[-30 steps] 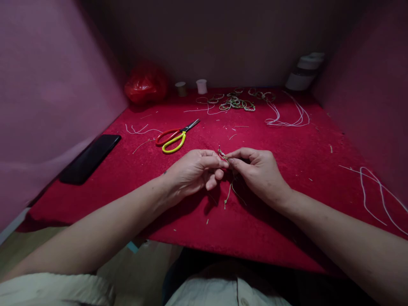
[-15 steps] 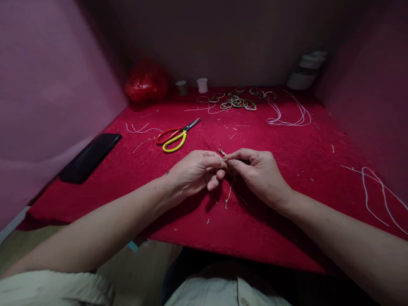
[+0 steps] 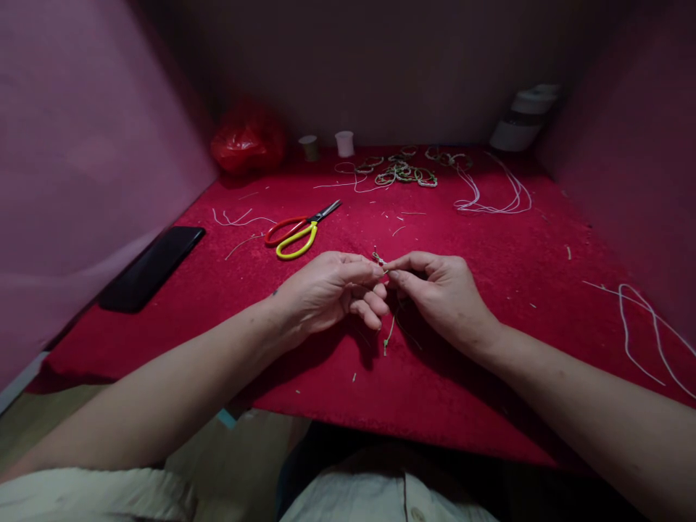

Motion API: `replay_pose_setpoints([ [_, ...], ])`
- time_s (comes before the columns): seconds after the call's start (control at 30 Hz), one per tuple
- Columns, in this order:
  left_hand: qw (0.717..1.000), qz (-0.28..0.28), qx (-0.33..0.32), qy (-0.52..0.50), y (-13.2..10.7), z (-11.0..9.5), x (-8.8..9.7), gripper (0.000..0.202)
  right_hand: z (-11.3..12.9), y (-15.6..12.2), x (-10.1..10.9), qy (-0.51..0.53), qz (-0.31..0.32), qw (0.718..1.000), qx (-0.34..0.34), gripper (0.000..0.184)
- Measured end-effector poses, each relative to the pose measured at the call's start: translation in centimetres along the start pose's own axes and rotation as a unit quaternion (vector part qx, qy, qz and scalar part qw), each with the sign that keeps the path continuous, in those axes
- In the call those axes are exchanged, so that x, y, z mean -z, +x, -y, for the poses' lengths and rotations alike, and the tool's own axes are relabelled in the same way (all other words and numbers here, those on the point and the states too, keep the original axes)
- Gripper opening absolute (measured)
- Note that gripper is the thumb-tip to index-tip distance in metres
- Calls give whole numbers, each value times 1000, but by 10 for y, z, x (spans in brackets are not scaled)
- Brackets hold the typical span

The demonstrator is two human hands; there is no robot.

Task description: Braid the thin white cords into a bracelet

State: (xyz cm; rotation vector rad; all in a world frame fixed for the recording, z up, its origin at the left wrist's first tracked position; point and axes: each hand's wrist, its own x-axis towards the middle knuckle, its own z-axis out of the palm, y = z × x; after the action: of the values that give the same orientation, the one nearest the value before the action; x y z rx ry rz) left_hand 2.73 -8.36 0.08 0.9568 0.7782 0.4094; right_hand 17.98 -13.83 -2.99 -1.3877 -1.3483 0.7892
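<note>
My left hand (image 3: pixel 331 291) and my right hand (image 3: pixel 441 293) meet fingertip to fingertip above the red cloth (image 3: pixel 478 341). Both pinch a thin braided cord (image 3: pixel 379 259) of green, red and pale strands. Its loose tails (image 3: pixel 389 333) hang down between the hands onto the cloth. The knot itself is too small to make out.
Scissors (image 3: pixel 300 229) with a red and a yellow handle lie behind my left hand. A black phone (image 3: pixel 151 267) rests at the left edge. Finished braided loops (image 3: pixel 403 174), white strings (image 3: pixel 492 199), a red bag (image 3: pixel 247 141) and small spools (image 3: pixel 344 143) sit at the back. More white string (image 3: pixel 636 330) lies right.
The left hand's lower fingers have curled in closer to the right hand. The pinch on the cord holds in the same place.
</note>
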Motion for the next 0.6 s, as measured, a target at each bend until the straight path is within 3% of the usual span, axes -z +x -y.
replay_pose_setpoints([
  [0.37,998,-22,-44,28,4,3,-1,6,0,0,0,1,-2,1000,4,15],
  [0.6,995,-27,-74,64,4,4,-1,4,4,4,2,65,26,997,-44,10],
])
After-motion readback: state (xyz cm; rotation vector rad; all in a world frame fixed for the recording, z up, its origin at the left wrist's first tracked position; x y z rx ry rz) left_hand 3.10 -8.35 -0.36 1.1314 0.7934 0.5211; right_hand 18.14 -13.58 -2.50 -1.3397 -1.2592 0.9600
